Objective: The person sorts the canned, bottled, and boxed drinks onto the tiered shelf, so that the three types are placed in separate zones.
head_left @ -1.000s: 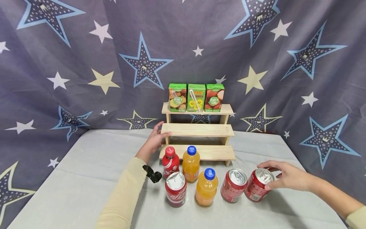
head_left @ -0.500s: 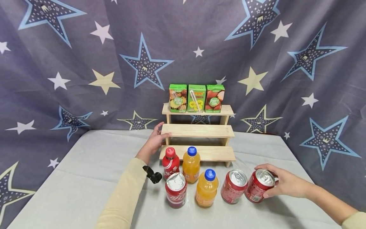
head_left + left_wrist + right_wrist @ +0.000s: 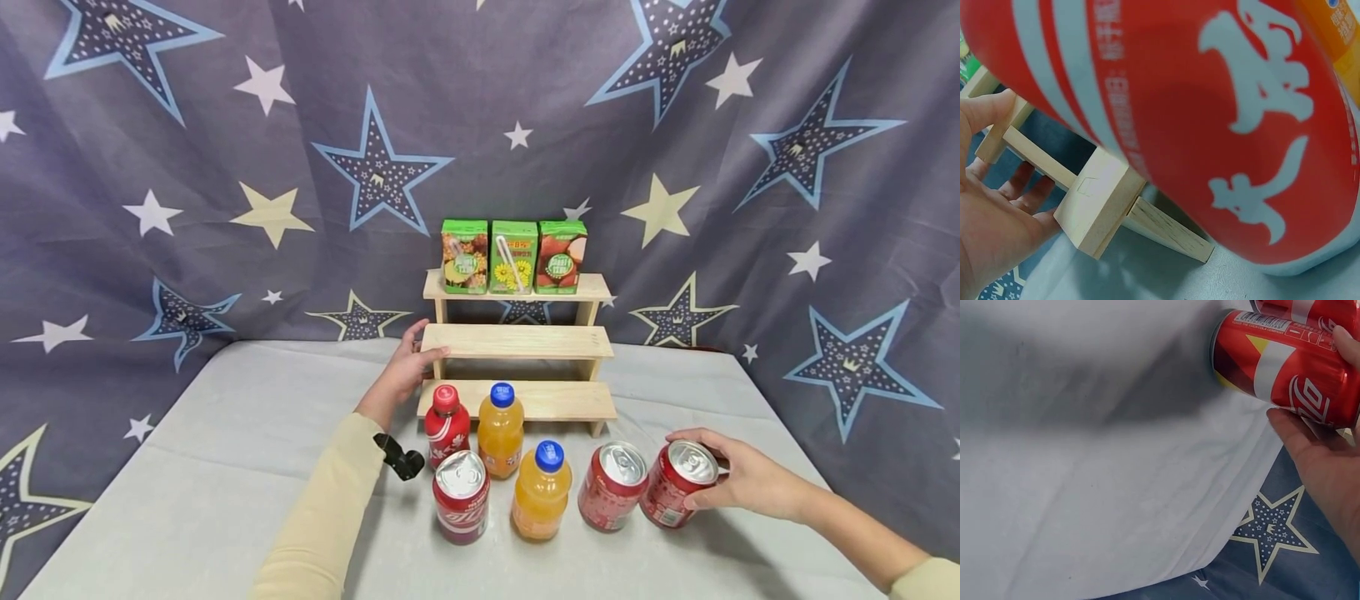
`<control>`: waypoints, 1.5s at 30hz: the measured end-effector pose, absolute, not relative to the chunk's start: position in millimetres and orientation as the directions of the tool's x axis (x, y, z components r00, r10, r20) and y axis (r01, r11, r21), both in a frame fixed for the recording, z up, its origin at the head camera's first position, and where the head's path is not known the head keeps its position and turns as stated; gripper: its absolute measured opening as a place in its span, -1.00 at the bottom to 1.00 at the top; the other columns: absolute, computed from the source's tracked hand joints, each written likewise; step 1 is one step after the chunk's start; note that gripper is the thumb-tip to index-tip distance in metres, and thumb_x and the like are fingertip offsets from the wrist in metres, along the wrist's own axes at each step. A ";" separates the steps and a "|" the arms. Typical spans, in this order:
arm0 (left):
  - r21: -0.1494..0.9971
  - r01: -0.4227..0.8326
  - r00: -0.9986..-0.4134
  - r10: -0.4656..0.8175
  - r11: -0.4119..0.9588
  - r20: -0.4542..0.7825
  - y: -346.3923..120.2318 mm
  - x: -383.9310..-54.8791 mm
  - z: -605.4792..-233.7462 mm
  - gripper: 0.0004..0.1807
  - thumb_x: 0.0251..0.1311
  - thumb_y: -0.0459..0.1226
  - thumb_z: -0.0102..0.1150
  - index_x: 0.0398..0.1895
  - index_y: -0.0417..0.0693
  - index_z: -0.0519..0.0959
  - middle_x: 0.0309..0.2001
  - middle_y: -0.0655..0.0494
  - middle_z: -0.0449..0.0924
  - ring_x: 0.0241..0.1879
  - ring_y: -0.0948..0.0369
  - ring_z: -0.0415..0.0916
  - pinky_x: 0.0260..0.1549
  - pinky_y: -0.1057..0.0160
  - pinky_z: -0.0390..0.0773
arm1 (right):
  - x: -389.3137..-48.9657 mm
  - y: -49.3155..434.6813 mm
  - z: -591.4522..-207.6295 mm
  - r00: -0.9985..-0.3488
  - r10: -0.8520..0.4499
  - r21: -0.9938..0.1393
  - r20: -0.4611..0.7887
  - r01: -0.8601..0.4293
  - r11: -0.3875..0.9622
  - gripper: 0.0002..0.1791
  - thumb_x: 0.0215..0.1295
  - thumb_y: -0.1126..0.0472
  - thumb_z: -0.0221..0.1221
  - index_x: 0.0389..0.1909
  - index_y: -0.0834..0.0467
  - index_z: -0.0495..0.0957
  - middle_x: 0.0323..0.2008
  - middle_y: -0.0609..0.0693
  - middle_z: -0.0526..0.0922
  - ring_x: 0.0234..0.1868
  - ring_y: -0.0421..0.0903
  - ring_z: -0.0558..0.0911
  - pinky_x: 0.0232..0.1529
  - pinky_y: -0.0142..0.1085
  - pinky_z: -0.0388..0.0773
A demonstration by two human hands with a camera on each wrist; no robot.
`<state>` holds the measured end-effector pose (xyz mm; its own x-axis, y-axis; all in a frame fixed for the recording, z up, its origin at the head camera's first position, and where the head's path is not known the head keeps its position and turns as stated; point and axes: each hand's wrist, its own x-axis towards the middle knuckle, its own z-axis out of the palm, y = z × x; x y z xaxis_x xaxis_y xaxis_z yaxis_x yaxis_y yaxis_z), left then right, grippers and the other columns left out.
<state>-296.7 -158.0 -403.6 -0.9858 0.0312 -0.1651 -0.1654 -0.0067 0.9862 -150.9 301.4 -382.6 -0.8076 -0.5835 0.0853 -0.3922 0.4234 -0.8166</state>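
My left hand (image 3: 408,365) grips the left end of the three-step wooden shelf (image 3: 517,340) at its middle step. In the left wrist view the thumb lies over the wood and the fingers (image 3: 1022,187) reach behind it. At the right, my right hand (image 3: 753,479) holds a red soda can (image 3: 670,492), thumb on the near side and fingers round the far side. This can stands upright close beside another red can (image 3: 611,492). In the right wrist view its printed side (image 3: 1285,369) shows between thumb and fingers.
Three green-topped juice boxes (image 3: 513,257) stand on the top step. In front of the shelf are a red bottle (image 3: 447,429), two orange drink bottles (image 3: 501,437) and a purplish-red can (image 3: 461,504). A star-patterned cloth (image 3: 480,108) hangs behind the white-covered table (image 3: 187,492).
My right hand has settled closer round the right-hand can, its thumb and fingers shifting slightly left and lower. The left hand stays on the shelf, and the drinks stand where they were.
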 end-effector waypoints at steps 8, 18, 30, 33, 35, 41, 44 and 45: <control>0.986 -0.169 -0.985 0.034 -0.006 -0.168 -158.7 -297.2 -403.3 -0.14 0.21 -0.33 0.10 0.47 0.19 -0.16 0.38 -0.24 0.06 0.29 -0.19 0.20 0.24 -0.23 0.20 | -150.6 301.4 -383.3 -0.837 -0.542 -0.830 0.069 -0.349 0.434 -0.30 -0.03 0.37 0.35 0.18 0.33 0.29 -0.10 -0.37 0.55 -0.10 -0.47 0.52 -0.24 -0.42 0.60; 0.985 -0.172 -0.984 0.040 -0.007 -0.171 -159.1 -295.3 -399.8 -0.13 0.21 -0.33 0.11 0.47 0.16 -0.16 0.40 -0.24 0.03 0.31 -0.18 0.16 0.27 -0.24 0.16 | -152.3 302.8 -374.5 -0.901 -0.417 -0.778 0.118 -0.345 0.524 -0.28 -0.08 0.35 0.39 0.15 0.32 0.30 -0.19 -0.40 0.57 -0.18 -0.47 0.53 -0.34 -0.42 0.58; 0.985 -0.172 -0.984 0.031 0.014 -0.173 -159.8 -295.5 -403.8 -0.15 0.22 -0.31 0.10 0.47 0.20 -0.15 0.39 -0.24 0.05 0.29 -0.19 0.19 0.25 -0.25 0.17 | -163.2 294.1 -346.9 -0.958 -0.284 -0.776 0.030 -0.201 0.597 -0.21 -0.03 0.26 0.39 0.23 0.31 0.25 -0.10 0.20 0.60 -0.22 -0.47 0.53 -0.32 -0.36 0.62; 0.984 -0.179 -0.983 0.029 0.021 -0.180 -160.1 -296.0 -404.4 -0.15 0.22 -0.29 0.12 0.46 0.22 -0.13 0.39 -0.22 0.04 0.30 -0.19 0.18 0.26 -0.26 0.14 | -166.6 290.9 -342.4 -0.962 -0.271 -0.767 0.042 -0.204 0.608 -0.20 -0.04 0.25 0.40 0.24 0.31 0.25 -0.08 0.26 0.59 -0.23 -0.46 0.54 -0.31 -0.36 0.61; 0.983 -0.183 -0.983 0.027 0.023 -0.184 -160.0 -296.2 -404.4 -0.15 0.21 -0.29 0.13 0.46 0.22 -0.12 0.40 -0.21 0.04 0.30 -0.19 0.18 0.26 -0.26 0.13 | -168.9 288.8 -339.2 -0.963 -0.265 -0.765 0.047 -0.205 0.610 -0.19 -0.03 0.25 0.40 0.24 0.31 0.24 -0.07 0.27 0.58 -0.24 -0.46 0.55 -0.31 -0.37 0.62; 0.983 -0.184 -0.982 0.030 0.021 -0.185 -159.8 -295.8 -403.1 -0.15 0.22 -0.29 0.12 0.46 0.23 -0.13 0.39 -0.22 0.04 0.31 -0.19 0.17 0.27 -0.26 0.12 | -177.1 280.7 -329.2 -0.970 -0.238 -0.744 0.049 -0.194 0.639 -0.18 -0.02 0.18 0.40 0.26 0.26 0.25 -0.04 0.27 0.58 -0.24 -0.47 0.53 -0.30 -0.39 0.60; 0.983 -0.181 -0.983 0.027 0.018 -0.182 -159.4 -295.6 -402.7 -0.15 0.22 -0.29 0.12 0.46 0.23 -0.13 0.39 -0.22 0.04 0.30 -0.19 0.18 0.27 -0.25 0.14 | -180.9 275.6 -324.4 -0.972 -0.232 -0.742 0.037 -0.182 0.645 -0.18 -0.01 0.14 0.40 0.27 0.24 0.25 -0.02 0.26 0.57 -0.23 -0.44 0.53 -0.29 -0.39 0.60; 0.983 -0.181 -0.983 0.026 0.019 -0.181 -159.2 -295.4 -402.5 -0.15 0.22 -0.29 0.12 0.46 0.23 -0.13 0.39 -0.22 0.05 0.30 -0.19 0.18 0.27 -0.24 0.15 | -182.1 273.9 -322.8 -0.972 -0.233 -0.743 0.032 -0.179 0.645 -0.18 -0.01 0.13 0.39 0.27 0.23 0.25 -0.01 0.26 0.56 -0.23 -0.43 0.53 -0.28 -0.38 0.60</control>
<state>-295.4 -159.2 -402.5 -0.9831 0.0258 -0.1814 -0.1810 0.0190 0.9833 -182.1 273.9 -322.8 -0.9720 -0.2328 0.0322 -0.1791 0.6452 -0.7428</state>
